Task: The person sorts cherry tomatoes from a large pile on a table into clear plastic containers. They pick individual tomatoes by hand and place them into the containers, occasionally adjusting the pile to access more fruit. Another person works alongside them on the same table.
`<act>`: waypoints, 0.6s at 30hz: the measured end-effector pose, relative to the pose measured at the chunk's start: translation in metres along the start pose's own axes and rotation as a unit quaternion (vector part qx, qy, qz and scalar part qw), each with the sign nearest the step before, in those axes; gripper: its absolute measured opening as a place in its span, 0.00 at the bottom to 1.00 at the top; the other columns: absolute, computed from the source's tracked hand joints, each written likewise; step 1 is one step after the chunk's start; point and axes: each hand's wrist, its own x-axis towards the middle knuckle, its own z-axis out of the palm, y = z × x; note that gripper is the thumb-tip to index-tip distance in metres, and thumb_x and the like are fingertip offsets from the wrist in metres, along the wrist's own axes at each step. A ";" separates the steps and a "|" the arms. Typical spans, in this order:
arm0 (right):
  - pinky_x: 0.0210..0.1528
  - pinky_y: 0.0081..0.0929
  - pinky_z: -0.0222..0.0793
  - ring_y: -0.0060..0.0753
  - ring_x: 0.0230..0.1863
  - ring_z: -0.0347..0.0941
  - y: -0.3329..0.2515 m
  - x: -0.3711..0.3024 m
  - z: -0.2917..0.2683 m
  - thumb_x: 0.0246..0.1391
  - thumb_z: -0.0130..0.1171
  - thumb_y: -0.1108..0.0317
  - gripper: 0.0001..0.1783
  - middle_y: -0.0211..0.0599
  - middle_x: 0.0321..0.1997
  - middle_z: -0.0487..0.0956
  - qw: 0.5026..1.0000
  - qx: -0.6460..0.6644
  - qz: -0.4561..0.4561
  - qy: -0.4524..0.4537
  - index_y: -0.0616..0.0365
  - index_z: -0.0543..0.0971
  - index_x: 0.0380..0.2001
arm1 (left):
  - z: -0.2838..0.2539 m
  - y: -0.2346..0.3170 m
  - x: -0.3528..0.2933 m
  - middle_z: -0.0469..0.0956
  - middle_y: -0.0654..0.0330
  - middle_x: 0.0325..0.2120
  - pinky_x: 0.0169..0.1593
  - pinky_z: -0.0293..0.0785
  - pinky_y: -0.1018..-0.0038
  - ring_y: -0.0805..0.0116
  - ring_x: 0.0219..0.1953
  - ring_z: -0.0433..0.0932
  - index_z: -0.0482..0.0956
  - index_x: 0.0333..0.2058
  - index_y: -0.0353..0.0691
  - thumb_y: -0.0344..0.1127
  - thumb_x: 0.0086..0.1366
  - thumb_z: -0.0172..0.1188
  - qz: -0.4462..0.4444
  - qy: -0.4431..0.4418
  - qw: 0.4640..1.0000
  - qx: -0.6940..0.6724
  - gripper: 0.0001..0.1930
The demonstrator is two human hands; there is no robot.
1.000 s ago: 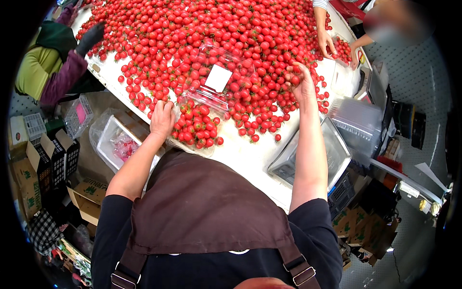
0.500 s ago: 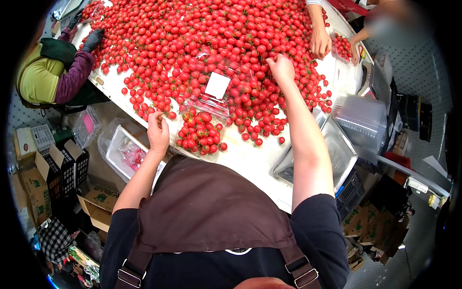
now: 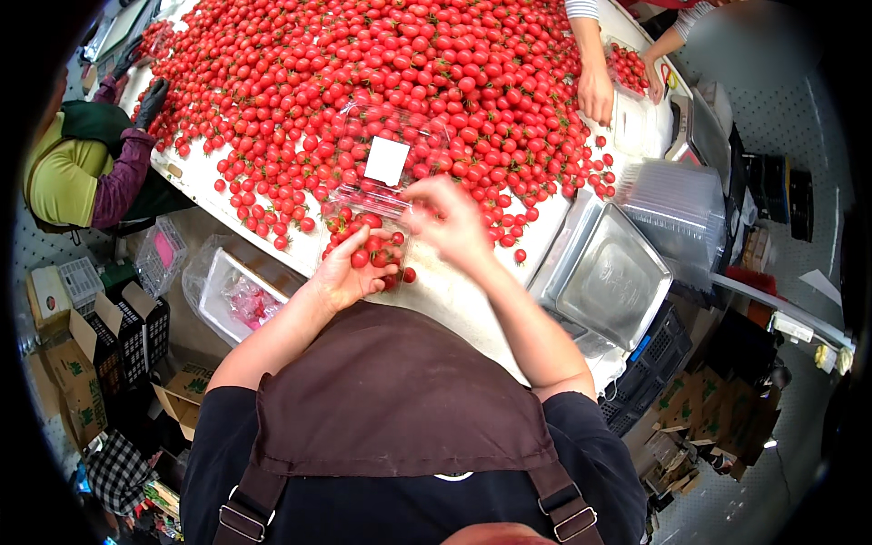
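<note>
A clear plastic clamshell box (image 3: pixel 405 283) lies at the table's near edge, its lid with a white label (image 3: pixel 387 161) folded back over the heap. Cherry tomatoes (image 3: pixel 338 223) fill the box. My left hand (image 3: pixel 338 280) is cupped over its near side, palm partly up, with a few red cherry tomatoes (image 3: pixel 361 258) between thumb and fingers. My right hand (image 3: pixel 445 222) hovers at the box's right, by the hinge; motion smears its fingers, so I cannot see whether they hold anything. Beyond both hands spreads a large heap of cherry tomatoes (image 3: pixel 436 82).
Stacked clear empty boxes (image 3: pixel 677 209) and a metal tray (image 3: pixel 618 277) stand at the right. Another person's hand (image 3: pixel 596 94) rests by the heap's far right; a gloved hand (image 3: pixel 152 104) is at the left. A white foam box (image 3: pixel 213 300) sits below the table's left edge.
My right hand has come back from the heap toward the box. My left hand has moved from the box's left side to over its tomatoes, now cupping a few.
</note>
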 end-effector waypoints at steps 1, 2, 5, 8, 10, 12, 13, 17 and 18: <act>0.43 0.22 0.72 0.21 0.39 0.75 0.011 0.015 -0.022 0.56 0.64 0.68 0.13 0.29 0.39 0.79 0.996 0.023 0.057 0.069 0.60 0.80 0.43 | -0.009 0.000 -0.003 0.79 0.58 0.41 0.32 0.76 0.73 0.64 0.41 0.82 0.73 0.47 0.48 0.55 0.73 0.50 0.005 -0.018 1.000 0.021 0.18; 0.41 0.21 0.72 0.19 0.37 0.75 0.018 0.030 -0.047 0.58 0.61 0.68 0.10 0.27 0.34 0.80 0.980 -0.011 0.098 0.170 0.60 0.81 0.42 | -0.014 -0.003 -0.003 0.79 0.58 0.43 0.33 0.76 0.74 0.65 0.42 0.82 0.73 0.45 0.48 0.52 0.73 0.52 0.007 -0.038 0.998 0.043 0.16; 0.41 0.33 0.73 0.35 0.36 0.78 0.120 0.068 -0.137 0.55 0.62 0.69 0.10 0.40 0.37 0.81 0.901 -0.292 0.051 0.315 0.60 0.80 0.40 | -0.004 -0.007 -0.014 0.78 0.59 0.45 0.36 0.75 0.75 0.68 0.45 0.80 0.73 0.44 0.47 0.49 0.71 0.55 0.018 -0.016 0.993 0.119 0.13; 0.47 0.41 0.71 0.48 0.42 0.76 0.138 0.085 -0.157 0.51 0.64 0.70 0.12 0.45 0.41 0.78 0.859 -0.441 0.016 0.261 0.60 0.77 0.40 | 0.000 -0.012 -0.020 0.77 0.60 0.47 0.38 0.75 0.75 0.70 0.48 0.78 0.74 0.43 0.47 0.48 0.71 0.56 0.018 -0.045 0.992 0.115 0.12; 0.50 0.44 0.70 0.52 0.45 0.74 0.139 0.087 -0.160 0.50 0.65 0.70 0.14 0.47 0.42 0.77 0.863 -0.454 0.020 0.219 0.60 0.76 0.39 | 0.001 -0.010 -0.022 0.77 0.61 0.43 0.36 0.73 0.74 0.71 0.45 0.77 0.75 0.40 0.47 0.49 0.71 0.55 0.011 -0.045 0.992 0.119 0.13; 0.52 0.46 0.68 0.54 0.47 0.72 0.150 0.087 -0.159 0.49 0.65 0.71 0.14 0.48 0.43 0.76 0.886 -0.419 0.048 0.195 0.60 0.75 0.40 | -0.004 -0.009 -0.020 0.78 0.61 0.41 0.34 0.72 0.75 0.72 0.42 0.77 0.75 0.39 0.47 0.50 0.71 0.54 0.001 -0.035 0.990 0.133 0.13; 0.47 0.40 0.71 0.45 0.42 0.75 0.155 0.085 -0.162 0.52 0.64 0.70 0.14 0.42 0.41 0.78 0.879 -0.436 0.039 0.191 0.60 0.75 0.42 | -0.004 -0.009 -0.019 0.78 0.61 0.40 0.33 0.71 0.76 0.71 0.40 0.77 0.75 0.39 0.47 0.51 0.71 0.53 0.004 -0.031 0.990 0.138 0.14; 0.35 0.21 0.71 0.20 0.32 0.73 0.141 0.077 -0.167 0.60 0.62 0.65 0.14 0.30 0.37 0.79 0.953 0.019 0.176 0.244 0.61 0.77 0.46 | -0.014 -0.013 -0.015 0.79 0.61 0.37 0.30 0.69 0.76 0.71 0.36 0.77 0.74 0.38 0.47 0.50 0.71 0.52 0.006 -0.025 0.993 0.113 0.14; 0.35 0.17 0.69 0.17 0.33 0.73 0.131 0.070 -0.168 0.62 0.60 0.65 0.13 0.29 0.37 0.79 0.939 0.126 0.187 0.261 0.61 0.77 0.46 | -0.015 -0.013 -0.013 0.79 0.61 0.36 0.29 0.68 0.77 0.71 0.36 0.77 0.74 0.38 0.47 0.50 0.71 0.52 0.002 -0.029 0.995 0.100 0.13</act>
